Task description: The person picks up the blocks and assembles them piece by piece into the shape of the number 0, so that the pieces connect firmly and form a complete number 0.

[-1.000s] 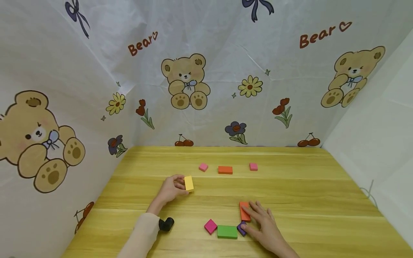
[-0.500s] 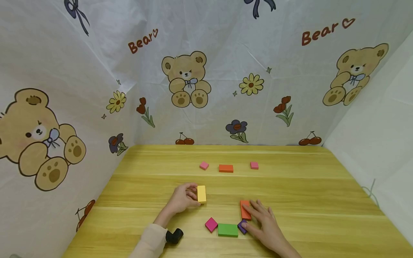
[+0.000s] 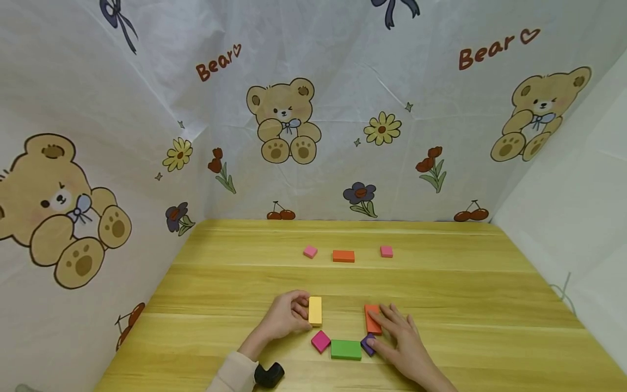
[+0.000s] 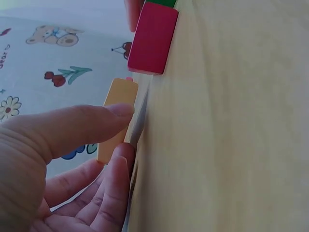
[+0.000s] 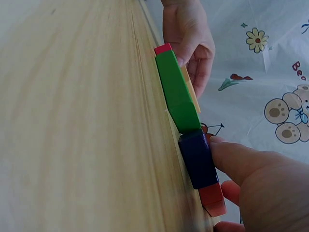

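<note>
My left hand (image 3: 286, 314) pinches a yellow block (image 3: 315, 311) between thumb and fingers, just behind the magenta block (image 3: 320, 342). In the left wrist view the thumb lies across the yellow block (image 4: 118, 92), beyond the magenta block (image 4: 153, 38). A green block (image 3: 345, 349) runs between the magenta block and a small purple block (image 3: 368, 344). My right hand (image 3: 404, 348) rests with its thumb at the purple block and its index finger on an orange-red block (image 3: 372, 318), which stands lengthwise behind the purple one. In the right wrist view the thumb tip touches the purple block (image 5: 199, 157).
Farther back on the wooden table (image 3: 441, 272) lie two pink blocks (image 3: 310, 251) with an orange block (image 3: 343, 256) between them. A white sheet with bear prints (image 3: 289, 130) hangs behind and at the left. A black wrist piece (image 3: 269, 374) sits at the left sleeve.
My left hand has carried the yellow block right and toward the front, from the mid-left of the table to just behind the magenta block. The right hand has stayed at its blocks.
</note>
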`<state>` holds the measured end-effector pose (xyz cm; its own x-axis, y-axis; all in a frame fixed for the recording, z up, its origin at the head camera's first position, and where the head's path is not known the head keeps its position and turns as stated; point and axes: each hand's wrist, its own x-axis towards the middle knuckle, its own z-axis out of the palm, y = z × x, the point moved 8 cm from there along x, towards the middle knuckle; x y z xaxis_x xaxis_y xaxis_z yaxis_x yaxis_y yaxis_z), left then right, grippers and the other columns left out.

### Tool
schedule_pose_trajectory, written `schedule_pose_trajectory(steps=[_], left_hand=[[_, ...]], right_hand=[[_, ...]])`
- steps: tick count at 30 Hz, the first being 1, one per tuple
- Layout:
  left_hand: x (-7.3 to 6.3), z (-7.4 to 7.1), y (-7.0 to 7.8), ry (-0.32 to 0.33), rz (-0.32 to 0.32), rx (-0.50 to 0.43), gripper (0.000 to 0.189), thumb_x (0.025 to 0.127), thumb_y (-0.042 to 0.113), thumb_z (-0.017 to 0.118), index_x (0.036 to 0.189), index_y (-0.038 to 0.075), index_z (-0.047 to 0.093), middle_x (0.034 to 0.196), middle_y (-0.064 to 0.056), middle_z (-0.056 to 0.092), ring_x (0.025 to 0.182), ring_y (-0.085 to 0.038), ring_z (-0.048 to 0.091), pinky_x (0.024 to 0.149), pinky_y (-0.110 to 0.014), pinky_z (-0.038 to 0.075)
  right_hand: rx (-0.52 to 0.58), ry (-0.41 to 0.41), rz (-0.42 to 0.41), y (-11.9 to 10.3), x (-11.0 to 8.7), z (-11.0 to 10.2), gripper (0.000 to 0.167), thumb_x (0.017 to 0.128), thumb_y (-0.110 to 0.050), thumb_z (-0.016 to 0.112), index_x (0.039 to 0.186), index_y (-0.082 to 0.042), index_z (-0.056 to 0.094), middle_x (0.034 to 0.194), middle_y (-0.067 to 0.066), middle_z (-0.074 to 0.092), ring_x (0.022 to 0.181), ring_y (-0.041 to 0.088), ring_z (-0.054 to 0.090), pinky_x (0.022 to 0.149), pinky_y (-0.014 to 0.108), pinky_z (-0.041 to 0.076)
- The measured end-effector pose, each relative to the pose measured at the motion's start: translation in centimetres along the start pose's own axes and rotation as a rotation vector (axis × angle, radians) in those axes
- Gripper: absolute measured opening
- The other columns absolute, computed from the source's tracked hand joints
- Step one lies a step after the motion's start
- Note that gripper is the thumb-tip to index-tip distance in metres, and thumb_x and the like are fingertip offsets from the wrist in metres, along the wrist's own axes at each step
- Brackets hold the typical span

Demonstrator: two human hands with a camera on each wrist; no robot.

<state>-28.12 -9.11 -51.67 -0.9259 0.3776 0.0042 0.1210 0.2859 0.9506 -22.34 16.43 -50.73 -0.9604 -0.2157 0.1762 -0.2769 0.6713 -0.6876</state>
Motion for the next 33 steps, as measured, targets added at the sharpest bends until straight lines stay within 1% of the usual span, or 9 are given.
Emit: schedule_pose_trajectory(steps=[3,7,9,16,23,29,33], left_hand=[[-0.1,0.11,0.0,0.0,-0.001,0.008,0.063,0.069,-0.011,0.081,0.126,-0.009,0.054,0.106,-0.018,0.059,0.085,-0.021,0.061,0.066,-0.019,0.053],[-0.25,0.18,0.09,0.001,0.012,0.02,0.063,0.069,-0.01,0.081,0.126,-0.01,0.053,0.103,-0.018,0.058,0.085,-0.022,0.06,0.066,-0.017,0.053],[-0.35,0.15,0.09,0.002,0.019,0.013,0.065,0.069,-0.009,0.082,0.127,-0.009,0.053,0.103,-0.016,0.058,0.084,-0.019,0.059,0.067,-0.017,0.053],[-0.44,0.1,-0.1,0.003,0.022,0.04,0.064,0.069,-0.005,0.084,0.126,-0.007,0.055,0.1,-0.011,0.058,0.079,-0.011,0.058,0.068,-0.019,0.054],[-0.15,0.16,-0.1,0.001,0.04,0.08,0.062,0.068,-0.007,0.083,0.124,-0.008,0.056,0.097,-0.01,0.058,0.079,-0.01,0.057,0.068,-0.018,0.054],[-0.27,0.4,-0.23,-0.01,0.029,0.091,0.063,0.068,-0.007,0.083,0.125,-0.007,0.056,0.098,-0.008,0.057,0.08,-0.01,0.057,0.068,-0.018,0.053],[-0.35,0.45,-0.19,-0.012,0.033,0.101,0.063,0.068,-0.007,0.083,0.124,-0.006,0.056,0.098,-0.008,0.057,0.08,-0.011,0.057,0.068,-0.019,0.053]], right_hand=[[-0.001,-0.007,0.009,0.06,0.07,0.04,0.059,0.084,-0.039,0.074,0.134,-0.011,0.06,0.146,0.026,0.045,0.141,0.051,0.026,0.107,0.075,0.008],[-0.001,-0.005,0.009,0.04,0.13,0.01,0.059,0.084,-0.039,0.074,0.134,-0.01,0.06,0.146,0.025,0.045,0.142,0.05,0.026,0.108,0.074,0.008],[0.003,-0.001,0.005,-0.01,0.13,-0.01,0.059,0.084,-0.038,0.075,0.134,-0.01,0.061,0.146,0.025,0.045,0.142,0.05,0.026,0.108,0.074,0.008],[0.004,0.001,-0.005,-0.12,0.16,-0.03,0.059,0.084,-0.038,0.075,0.134,-0.01,0.061,0.146,0.026,0.045,0.141,0.051,0.026,0.107,0.075,0.008],[0.01,0.008,-0.016,-0.17,0.18,-0.15,0.058,0.084,-0.035,0.075,0.134,-0.01,0.06,0.145,0.027,0.045,0.141,0.051,0.026,0.107,0.076,0.008],[0.01,0.0,-0.008,-0.16,0.07,-0.08,0.058,0.084,-0.036,0.075,0.134,-0.011,0.06,0.145,0.027,0.045,0.141,0.051,0.025,0.107,0.076,0.008],[0.01,-0.006,-0.002,-0.13,0.06,-0.03,0.058,0.084,-0.037,0.075,0.134,-0.012,0.06,0.146,0.026,0.045,0.142,0.051,0.025,0.107,0.075,0.008]])
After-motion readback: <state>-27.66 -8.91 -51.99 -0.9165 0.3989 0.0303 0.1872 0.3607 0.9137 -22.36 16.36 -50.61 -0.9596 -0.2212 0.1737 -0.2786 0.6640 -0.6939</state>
